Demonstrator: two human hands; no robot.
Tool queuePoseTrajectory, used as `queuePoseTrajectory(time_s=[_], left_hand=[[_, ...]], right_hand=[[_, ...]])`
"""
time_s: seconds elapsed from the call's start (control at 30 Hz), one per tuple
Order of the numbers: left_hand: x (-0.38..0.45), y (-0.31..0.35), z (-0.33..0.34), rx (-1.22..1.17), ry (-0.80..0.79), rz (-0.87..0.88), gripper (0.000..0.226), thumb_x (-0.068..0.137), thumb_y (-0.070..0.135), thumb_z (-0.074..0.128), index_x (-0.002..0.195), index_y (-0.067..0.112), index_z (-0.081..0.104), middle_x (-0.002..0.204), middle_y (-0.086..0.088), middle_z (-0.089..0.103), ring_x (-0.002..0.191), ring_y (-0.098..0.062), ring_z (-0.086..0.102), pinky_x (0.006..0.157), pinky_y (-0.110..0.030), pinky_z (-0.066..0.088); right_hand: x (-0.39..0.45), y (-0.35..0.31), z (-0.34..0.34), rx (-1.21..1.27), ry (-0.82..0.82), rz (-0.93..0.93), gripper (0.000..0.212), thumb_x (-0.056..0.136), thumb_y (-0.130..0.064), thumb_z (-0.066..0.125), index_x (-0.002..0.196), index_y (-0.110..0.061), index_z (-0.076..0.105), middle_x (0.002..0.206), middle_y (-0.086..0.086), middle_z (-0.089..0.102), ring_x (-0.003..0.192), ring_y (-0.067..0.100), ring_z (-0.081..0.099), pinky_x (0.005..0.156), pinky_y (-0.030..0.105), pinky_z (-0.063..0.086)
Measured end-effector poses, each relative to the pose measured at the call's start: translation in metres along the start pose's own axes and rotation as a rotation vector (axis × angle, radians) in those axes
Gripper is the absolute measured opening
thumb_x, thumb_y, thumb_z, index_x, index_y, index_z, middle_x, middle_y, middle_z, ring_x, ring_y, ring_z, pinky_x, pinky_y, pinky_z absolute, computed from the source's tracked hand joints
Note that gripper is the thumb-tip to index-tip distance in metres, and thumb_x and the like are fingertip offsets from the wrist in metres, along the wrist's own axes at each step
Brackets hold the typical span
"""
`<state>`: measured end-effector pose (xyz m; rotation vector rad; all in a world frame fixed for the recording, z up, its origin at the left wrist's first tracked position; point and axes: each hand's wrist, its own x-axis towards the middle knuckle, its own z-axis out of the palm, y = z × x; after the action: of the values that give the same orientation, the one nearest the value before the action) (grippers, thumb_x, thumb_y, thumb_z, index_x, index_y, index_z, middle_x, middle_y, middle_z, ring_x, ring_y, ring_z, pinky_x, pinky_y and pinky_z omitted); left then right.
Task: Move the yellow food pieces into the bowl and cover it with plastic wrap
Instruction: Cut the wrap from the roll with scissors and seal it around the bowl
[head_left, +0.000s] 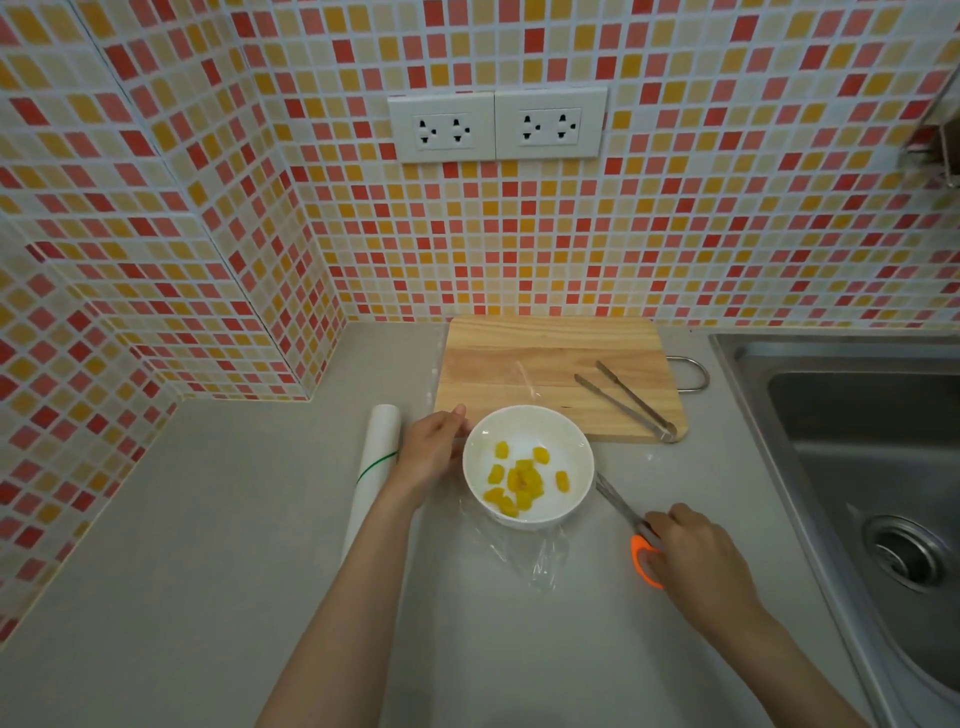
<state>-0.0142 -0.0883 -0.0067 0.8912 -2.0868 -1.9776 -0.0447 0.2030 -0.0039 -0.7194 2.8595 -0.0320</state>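
White bowl (527, 465) sits dead centre on the grey counter (208, 571), yellow food pieces (517, 480) inside, clear plastic wrap (524, 558) spilling out from it toward six o'clock. Left hand (434, 449) at the bowl's nine o'clock, fingers curled against the rim. Right hand (698, 558) at four o'clock, closed around orange-handled scissors (631, 525). Tongs (626, 400) lie on the cutting board (550, 358) at twelve; wrap roll (374, 467) at nine.

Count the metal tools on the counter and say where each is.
2. Tongs lie on the cutting board; scissors lie right of the bowl, under the right hand.
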Motion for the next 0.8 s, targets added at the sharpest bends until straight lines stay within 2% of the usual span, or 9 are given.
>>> queuePoseTrajectory(time_s=[0.07,0.13,0.27,0.33,0.4,0.53,0.63,0.7,0.8], left_hand=[[0.004,0.0,0.002,0.028,-0.011,-0.003,0.034,0.094,0.036,0.048,0.068,0.016,0.06,0.078,-0.006,0.067,0.075,-0.021,0.063,0.075,-0.034,0.049],[0.007,0.002,0.004,0.043,-0.025,-0.018,0.034,0.093,0.037,0.05,0.067,0.016,0.059,0.073,-0.003,0.067,0.073,-0.02,0.063,0.074,-0.033,0.049],[0.012,0.002,0.012,0.076,0.005,0.0,0.037,0.093,0.034,0.051,0.061,0.016,0.058,0.056,0.007,0.064,0.059,-0.013,0.06,0.058,-0.022,0.047],[0.012,0.003,0.016,0.099,0.058,0.033,0.038,0.093,0.032,0.051,0.06,0.015,0.058,0.058,0.004,0.064,0.059,-0.012,0.059,0.056,-0.02,0.046],[0.011,0.001,0.018,0.103,0.097,0.04,0.038,0.094,0.032,0.049,0.063,0.014,0.06,0.065,-0.001,0.064,0.063,-0.016,0.059,0.066,-0.028,0.048],[0.002,-0.011,0.018,0.201,0.127,0.029,0.045,0.095,0.039,0.042,0.071,0.009,0.065,0.078,-0.01,0.07,0.079,-0.028,0.064,0.081,-0.039,0.048],[-0.007,-0.016,0.028,0.23,0.182,0.093,0.043,0.095,0.036,0.042,0.067,0.007,0.058,0.072,-0.008,0.066,0.073,-0.025,0.06,0.07,-0.037,0.046],[-0.009,-0.016,0.033,0.217,0.247,0.127,0.042,0.096,0.031,0.043,0.059,0.011,0.046,0.058,0.0,0.053,0.063,-0.019,0.049,0.059,-0.032,0.038],[-0.007,-0.017,0.034,0.159,0.354,0.144,0.042,0.097,0.028,0.041,0.06,0.009,0.041,0.055,-0.001,0.045,0.057,-0.016,0.042,0.051,-0.02,0.033]], right_hand=[[0.002,-0.003,-0.009,0.056,0.028,0.018,0.03,0.087,-0.027,0.052,0.114,-0.017,0.06,0.102,0.004,0.057,0.096,0.025,0.06,0.081,0.03,0.045],[0.01,-0.009,-0.022,0.203,0.145,0.025,0.036,0.088,-0.024,0.055,0.122,-0.015,0.057,0.113,0.008,0.059,0.104,0.029,0.059,0.087,0.036,0.045],[0.047,-0.035,-0.046,0.541,0.354,-0.205,0.036,0.091,-0.02,0.054,0.126,-0.011,0.055,0.125,0.012,0.06,0.116,0.029,0.054,0.097,0.039,0.043],[0.071,-0.049,-0.049,0.637,0.268,-0.33,0.038,0.095,-0.02,0.047,0.132,-0.012,0.049,0.135,0.008,0.054,0.126,0.023,0.047,0.105,0.033,0.036],[0.09,-0.057,-0.047,0.724,0.151,-0.39,0.039,0.097,-0.016,0.042,0.135,-0.011,0.045,0.14,0.007,0.049,0.131,0.021,0.043,0.107,0.028,0.032],[0.109,-0.059,-0.035,0.827,0.085,-0.406,0.037,0.097,-0.011,0.04,0.133,-0.008,0.047,0.134,0.01,0.055,0.127,0.02,0.048,0.107,0.028,0.035],[0.114,-0.058,-0.03,0.885,0.059,-0.362,0.036,0.098,-0.015,0.039,0.132,-0.011,0.05,0.126,0.009,0.062,0.119,0.017,0.054,0.098,0.019,0.037],[0.117,-0.059,-0.029,0.926,0.045,-0.325,0.035,0.098,-0.017,0.038,0.131,-0.014,0.051,0.121,0.007,0.064,0.114,0.015,0.056,0.091,0.015,0.037],[0.119,-0.057,-0.025,0.963,0.033,-0.278,0.034,0.099,-0.02,0.038,0.128,-0.015,0.054,0.123,0.004,0.063,0.111,0.009,0.053,0.087,0.013,0.035]])
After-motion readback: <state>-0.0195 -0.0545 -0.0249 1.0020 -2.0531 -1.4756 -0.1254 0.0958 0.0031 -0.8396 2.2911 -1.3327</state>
